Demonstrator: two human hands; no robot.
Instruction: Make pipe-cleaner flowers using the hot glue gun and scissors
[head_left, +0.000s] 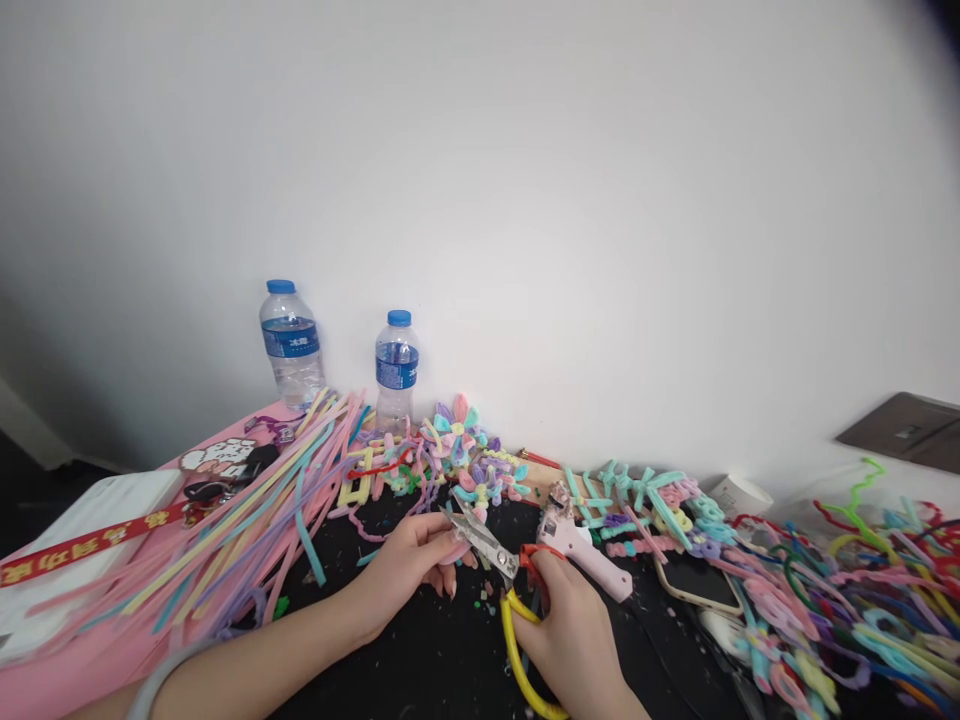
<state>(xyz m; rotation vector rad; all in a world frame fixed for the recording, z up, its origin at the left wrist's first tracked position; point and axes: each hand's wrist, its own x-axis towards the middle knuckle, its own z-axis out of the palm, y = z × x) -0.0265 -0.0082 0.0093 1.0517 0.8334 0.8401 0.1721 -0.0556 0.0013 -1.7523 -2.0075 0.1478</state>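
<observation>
My right hand grips a pair of scissors with yellow and red handles, fingers wrapped round them. The blades are parted and point up and left, their tips close to my left fingertips. My left hand is closed in a pinch on a small pink piece, mostly covered by the fingers, so its kind is unclear. Just beyond the hands lie pipe-cleaner flowers in pastel colours. A pale pink glue gun rests to the right of the scissors.
Long pastel pipe cleaners spread over the left side beside a white box. Two water bottles stand against the wall. A phone, a white cup and tangled pipe cleaners crowd the right. Small scraps dot the black tabletop.
</observation>
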